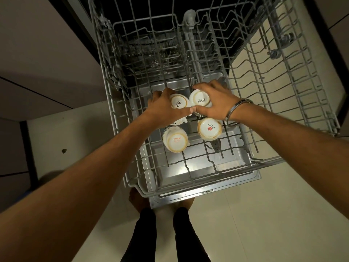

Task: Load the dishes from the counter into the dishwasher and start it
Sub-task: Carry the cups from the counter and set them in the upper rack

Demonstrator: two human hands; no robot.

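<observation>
A grey wire dishwasher rack [188, 178] is pulled out over the open door. Several white cups stand upside down in it. My left hand [162, 108] grips one upturned cup marked SISTA [179, 103]. My right hand [213, 101] grips a second SISTA cup [200, 98] right beside it. Nearer to me stand a cup with red lettering [175, 140] on the left and a cup with a red logo [209, 128] on the right, both untouched. A metal bangle [238, 110] circles my right wrist.
The open dishwasher door [207, 191] lies below the rack, with my feet just in front of its edge. A second rack section with tines [283, 76] extends to the right. Pale floor tiles [264, 214] lie in front; dark cabinet panels [37, 53] stand at the left.
</observation>
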